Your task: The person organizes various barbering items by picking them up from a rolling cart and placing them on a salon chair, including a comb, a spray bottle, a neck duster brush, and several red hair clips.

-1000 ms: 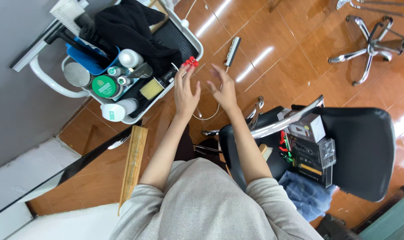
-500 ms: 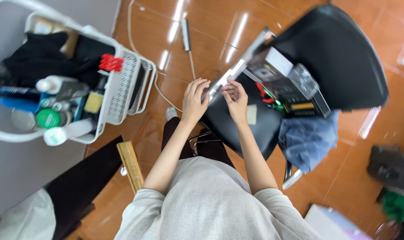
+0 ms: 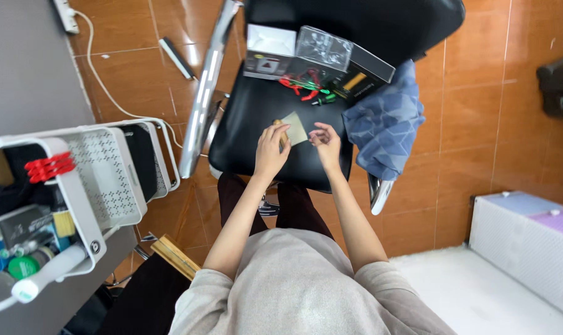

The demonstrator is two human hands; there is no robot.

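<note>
At the far left of the frame a white perforated trolley (image 3: 101, 180) holds bottles and a set of red clips (image 3: 49, 166), well apart from the work. Just left of centre, the left hand (image 3: 272, 152) pinches a small tan card (image 3: 296, 127) at its left edge, together with a brownish bit I cannot make out. The card sits just above the black chair seat (image 3: 250, 118). It looks thin, light and easily bent, so I judge the edges are the place to hold it, not the face. The right hand (image 3: 326, 142) hovers just beside the card, fingers loosely curled around nothing. Further right a blue cloth (image 3: 384, 127) drapes off the seat. Boxes (image 3: 319, 56) lie at the seat's top, over glossy orange floor tiles (image 3: 474, 111).
</note>
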